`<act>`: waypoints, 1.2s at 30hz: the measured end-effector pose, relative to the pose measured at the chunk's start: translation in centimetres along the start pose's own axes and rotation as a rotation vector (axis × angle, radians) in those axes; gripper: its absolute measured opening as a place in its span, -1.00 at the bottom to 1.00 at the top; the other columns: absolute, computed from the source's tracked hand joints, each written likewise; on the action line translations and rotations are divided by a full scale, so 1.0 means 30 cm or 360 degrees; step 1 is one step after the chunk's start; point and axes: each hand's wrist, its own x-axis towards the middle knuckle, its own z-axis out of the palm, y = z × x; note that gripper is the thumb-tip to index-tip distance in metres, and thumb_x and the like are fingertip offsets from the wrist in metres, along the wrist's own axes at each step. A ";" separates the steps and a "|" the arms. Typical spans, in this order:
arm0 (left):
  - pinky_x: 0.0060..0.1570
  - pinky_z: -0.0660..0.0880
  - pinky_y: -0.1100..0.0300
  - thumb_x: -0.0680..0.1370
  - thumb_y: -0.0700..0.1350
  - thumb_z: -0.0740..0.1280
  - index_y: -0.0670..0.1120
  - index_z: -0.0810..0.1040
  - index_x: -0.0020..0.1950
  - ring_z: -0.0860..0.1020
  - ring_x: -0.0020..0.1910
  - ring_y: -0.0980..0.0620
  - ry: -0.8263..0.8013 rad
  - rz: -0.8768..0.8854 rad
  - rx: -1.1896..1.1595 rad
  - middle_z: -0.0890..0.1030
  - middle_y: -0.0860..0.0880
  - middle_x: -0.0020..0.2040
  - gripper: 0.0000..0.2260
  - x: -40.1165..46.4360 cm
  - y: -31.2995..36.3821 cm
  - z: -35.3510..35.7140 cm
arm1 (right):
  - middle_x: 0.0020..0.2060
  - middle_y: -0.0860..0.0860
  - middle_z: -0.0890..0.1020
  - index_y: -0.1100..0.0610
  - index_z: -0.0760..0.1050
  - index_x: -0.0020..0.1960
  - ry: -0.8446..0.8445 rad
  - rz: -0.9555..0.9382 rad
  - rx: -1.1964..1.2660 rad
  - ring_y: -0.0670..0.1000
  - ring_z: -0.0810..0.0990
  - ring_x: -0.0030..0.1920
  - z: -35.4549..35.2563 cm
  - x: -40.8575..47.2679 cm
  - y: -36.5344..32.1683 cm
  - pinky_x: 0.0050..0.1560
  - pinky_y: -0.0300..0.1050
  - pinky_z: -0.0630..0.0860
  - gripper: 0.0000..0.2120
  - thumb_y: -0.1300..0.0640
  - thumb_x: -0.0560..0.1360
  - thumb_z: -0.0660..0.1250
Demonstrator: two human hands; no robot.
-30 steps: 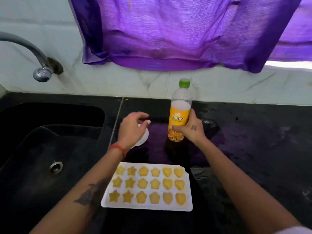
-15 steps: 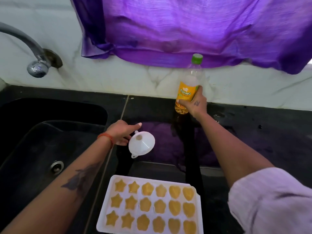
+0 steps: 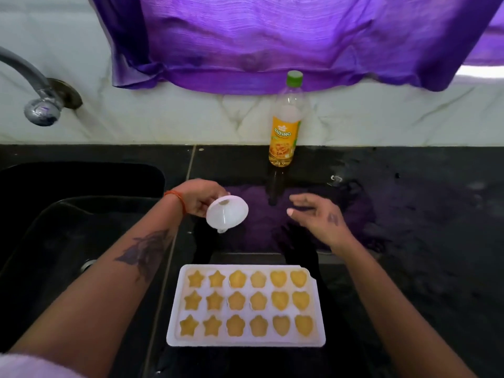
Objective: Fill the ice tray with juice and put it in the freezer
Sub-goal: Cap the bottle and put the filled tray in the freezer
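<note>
A white ice tray (image 3: 246, 341) lies on the black counter near me, its star, flower and heart cells filled with orange juice. My left hand (image 3: 197, 199) grips a white funnel (image 3: 227, 211), tilted, above the counter behind the tray. My right hand (image 3: 321, 214) hovers with its fingers spread and nothing in it, to the right of the funnel. The juice bottle (image 3: 285, 132) with a green cap stands upright against the back wall, apart from both hands, with a little juice at its bottom.
A black sink (image 3: 68, 227) lies to the left under a steel tap (image 3: 41, 110). A purple cloth (image 3: 272, 42) hangs over the white marble wall. The black counter (image 3: 422, 227) stretches to the right, wet in places.
My right hand set the bottle down by the back wall, let go and drew back toward me. My left hand picked the funnel up off the counter.
</note>
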 end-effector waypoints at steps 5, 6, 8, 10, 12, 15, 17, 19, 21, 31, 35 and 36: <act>-0.35 0.52 0.27 0.46 -0.14 0.41 -0.07 0.52 -0.17 0.59 -0.27 0.06 0.0083 0.0372 -0.0194 0.62 -0.04 -0.20 -0.92 -0.023 0.034 -0.014 | 0.05 -0.04 0.65 0.07 0.59 0.15 -0.0006 -0.0018 -0.0210 -0.18 0.58 -0.07 0.041 -0.230 0.096 -0.11 -0.56 0.44 -0.77 0.15 0.49 0.36; -0.33 0.52 0.26 0.45 -0.16 0.43 -0.05 0.48 -0.20 0.59 -0.26 0.07 0.0128 0.0459 -0.0249 0.62 -0.04 -0.19 -0.87 -0.018 0.039 -0.014 | 0.05 -0.03 0.66 0.09 0.60 0.14 0.0020 -0.0018 -0.0235 -0.19 0.58 -0.05 0.052 -0.252 0.114 -0.11 -0.59 0.41 -0.78 0.17 0.51 0.33; -0.25 0.52 0.22 0.43 -0.19 0.45 -0.03 0.44 -0.28 0.56 -0.23 0.06 0.0284 0.0596 -0.0290 0.58 -0.05 -0.17 -0.79 0.003 0.045 -0.011 | 0.04 -0.01 0.66 0.11 0.61 0.11 0.0087 -0.0031 -0.0341 -0.20 0.55 -0.04 0.074 -0.281 0.138 -0.12 -0.67 0.33 -0.79 0.21 0.52 0.28; -0.13 0.47 0.13 0.40 -0.19 0.48 0.01 0.45 -0.29 0.52 -0.13 0.02 0.0470 0.0704 -0.0258 0.55 -0.06 -0.11 -0.78 0.034 0.049 -0.006 | 0.00 0.01 0.67 0.13 0.63 0.07 0.0175 -0.0039 -0.0386 -0.20 0.53 -0.08 0.094 -0.295 0.148 -0.14 -0.68 0.31 -0.79 0.26 0.51 0.28; -0.11 0.45 0.12 0.39 -0.18 0.48 -0.02 0.49 -0.22 0.51 -0.08 0.01 0.0559 0.0797 -0.0199 0.56 -0.04 -0.09 -0.82 0.069 0.054 -0.002 | -0.04 0.03 0.68 0.14 0.65 0.02 0.0258 -0.0037 -0.0374 -0.20 0.53 -0.13 0.108 -0.300 0.153 -0.15 -0.67 0.32 -0.80 0.30 0.49 0.30; -0.14 0.45 0.19 0.39 -0.17 0.48 -0.05 0.50 -0.08 0.51 -0.09 0.01 0.0655 0.0913 -0.0087 0.57 -0.02 -0.09 -0.80 0.131 0.075 -0.005 | -0.10 0.03 0.70 0.13 0.67 -0.03 0.0352 -0.0031 -0.0398 -0.20 0.54 -0.17 0.126 -0.297 0.155 -0.18 -0.67 0.33 -0.80 0.33 0.46 0.33; -0.17 0.44 0.22 0.40 -0.17 0.47 -0.04 0.48 -0.10 0.50 -0.12 0.02 0.0745 0.0979 -0.0037 0.56 -0.01 -0.12 -0.81 0.172 0.101 -0.005 | -0.12 0.02 0.70 0.12 0.67 -0.05 0.0397 -0.0036 -0.0437 -0.20 0.54 -0.18 0.134 -0.295 0.159 -0.17 -0.67 0.32 -0.79 0.34 0.44 0.34; -0.11 0.44 0.18 0.40 -0.16 0.46 -0.03 0.48 -0.11 0.49 -0.12 0.01 0.0819 0.1020 0.0020 0.56 -0.02 -0.13 -0.81 0.210 0.131 -0.002 | -0.13 0.01 0.70 0.10 0.68 -0.07 0.0440 -0.0029 -0.0470 -0.20 0.53 -0.20 0.140 -0.297 0.161 -0.17 -0.68 0.31 -0.78 0.35 0.44 0.34; -0.08 0.43 0.17 0.41 -0.15 0.45 -0.07 0.52 -0.08 0.50 -0.12 -0.01 0.0876 0.1061 0.0103 0.58 -0.04 -0.11 -0.84 0.241 0.155 0.002 | -0.15 0.01 0.70 0.10 0.68 -0.09 0.0488 -0.0025 -0.0490 -0.18 0.53 -0.20 0.145 -0.301 0.162 -0.18 -0.67 0.30 -0.76 0.37 0.44 0.33; 0.15 0.41 0.08 0.45 -0.17 0.38 -0.19 0.44 0.22 0.51 0.19 -0.20 0.0797 0.1068 0.0420 0.57 -0.21 0.19 -0.64 0.308 0.136 -0.019 | -0.16 -0.05 0.70 0.06 0.69 -0.08 0.0462 0.0076 -0.0546 -0.23 0.52 -0.24 0.146 -0.297 0.144 -0.22 -0.66 0.32 -0.78 0.33 0.42 0.37; 0.18 0.38 0.05 0.45 -0.18 0.39 -0.18 0.40 0.31 0.47 0.23 -0.22 0.0854 0.1119 0.0522 0.52 -0.23 0.26 -0.56 0.226 0.014 -0.030 | -0.17 -0.04 0.69 0.08 0.68 -0.09 0.0448 0.0081 -0.0467 -0.26 0.52 -0.27 0.146 -0.300 0.139 -0.19 -0.64 0.36 -0.77 0.36 0.42 0.37; 0.17 0.39 0.06 0.46 -0.16 0.39 -0.18 0.43 0.29 0.49 0.22 -0.21 0.0886 0.1117 0.0534 0.53 -0.22 0.24 -0.59 0.191 -0.039 -0.026 | -0.17 -0.03 0.70 0.08 0.68 -0.09 0.0444 0.0071 -0.0431 -0.24 0.54 -0.26 0.147 -0.304 0.140 -0.17 -0.59 0.40 -0.77 0.37 0.41 0.37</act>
